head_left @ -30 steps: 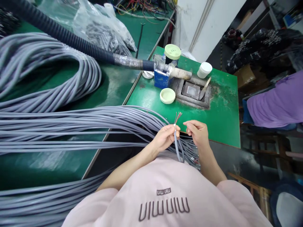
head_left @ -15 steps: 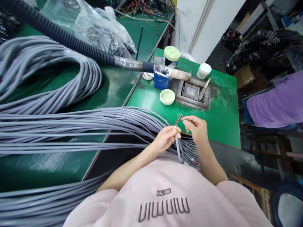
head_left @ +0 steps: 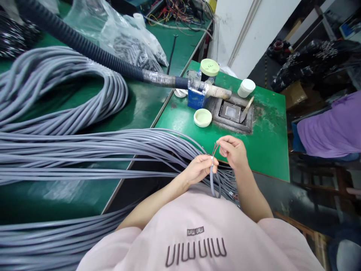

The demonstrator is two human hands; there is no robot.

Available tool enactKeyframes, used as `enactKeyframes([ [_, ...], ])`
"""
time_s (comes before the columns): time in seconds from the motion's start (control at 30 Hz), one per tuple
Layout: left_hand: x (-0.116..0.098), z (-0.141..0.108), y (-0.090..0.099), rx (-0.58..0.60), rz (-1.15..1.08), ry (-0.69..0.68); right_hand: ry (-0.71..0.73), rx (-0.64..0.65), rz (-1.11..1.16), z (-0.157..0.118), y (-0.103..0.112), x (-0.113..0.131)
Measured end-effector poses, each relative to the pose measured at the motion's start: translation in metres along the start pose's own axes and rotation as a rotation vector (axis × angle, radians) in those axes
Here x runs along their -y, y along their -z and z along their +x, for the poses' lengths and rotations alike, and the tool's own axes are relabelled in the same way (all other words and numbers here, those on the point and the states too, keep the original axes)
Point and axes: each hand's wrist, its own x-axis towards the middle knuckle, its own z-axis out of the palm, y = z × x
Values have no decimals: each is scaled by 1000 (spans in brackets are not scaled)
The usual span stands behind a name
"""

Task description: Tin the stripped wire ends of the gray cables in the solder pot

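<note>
Left hand [head_left: 199, 169]: grip pinching the gray cable [head_left: 211, 176] just below its stripped end.
Right hand [head_left: 232, 152]: curled beside the colored wires [head_left: 215, 149]; cannot tell whether pinching.
Cable: held over the green desk [head_left: 267, 150] edge.

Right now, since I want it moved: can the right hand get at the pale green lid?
Probably yes: only bare green bench lies between the right hand and the pale green lid, though it's pinching coloured wires.
</note>
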Motion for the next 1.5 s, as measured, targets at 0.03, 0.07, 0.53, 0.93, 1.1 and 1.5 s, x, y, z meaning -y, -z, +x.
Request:
enactKeyframes([
  [0.03,0,0,1,2,-3,-2,8,19,-9,-2,2,2],
  [0.07,0,0,1,7,-7,-3,4,44,-21,-4,2,5],
  [0.53,-9,0,-5,-88,170,-36,-70,-40,-51,-3,4,-18],
  [0.93,4,9,-18,-145,339,-124,346,-162,-702,-31,0,22],
  [1.1,6,9,-16,-163,356,-132,329,-178,-613,-31,2,16],
  [1.5,3,16,-14,-313,257,-149,343,-238,-512,-44,20,4],
])
